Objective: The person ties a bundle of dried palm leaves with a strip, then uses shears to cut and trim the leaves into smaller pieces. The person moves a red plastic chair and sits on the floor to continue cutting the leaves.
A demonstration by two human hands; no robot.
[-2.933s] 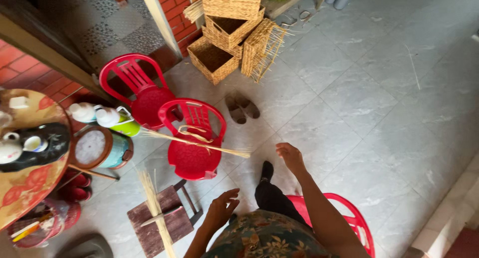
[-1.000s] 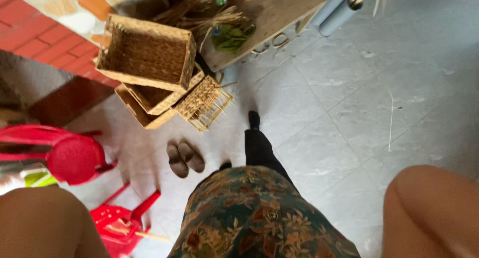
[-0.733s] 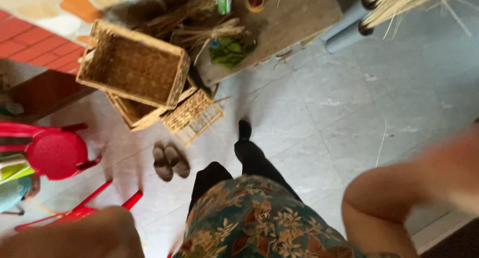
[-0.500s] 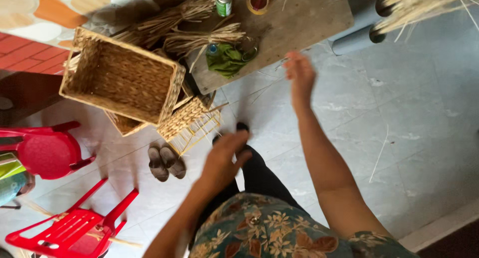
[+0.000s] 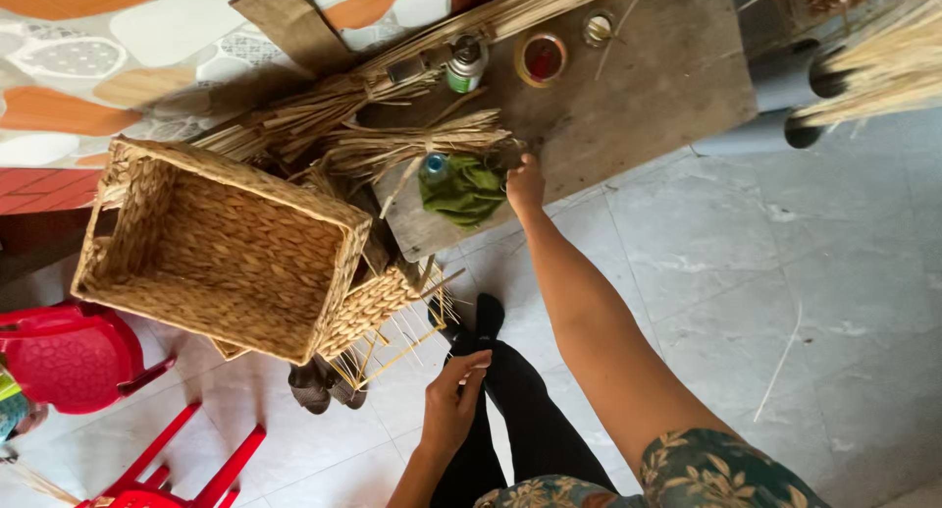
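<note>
1. A large woven basket [image 5: 221,248] is tilted on its side beside the wooden table [image 5: 638,96]; it is judged light but stiff, best taken by the rim.
2. A green cloth [image 5: 463,189] lies at the table's near edge, judged soft and limp, to be pinched anywhere.
3. The right hand [image 5: 525,182] is stretched to the cloth's edge; whether the fingers have closed on anything cannot be told.
4. The left hand [image 5: 453,407] is held loosely curled, empty, above the leg.

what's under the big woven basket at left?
Under the big woven basket sits an unfinished smaller basket with loose upright stakes, and a pair of dark shoes pokes out below. Anything deeper in the stack is covered. The right hand reaches the green cloth.
</note>
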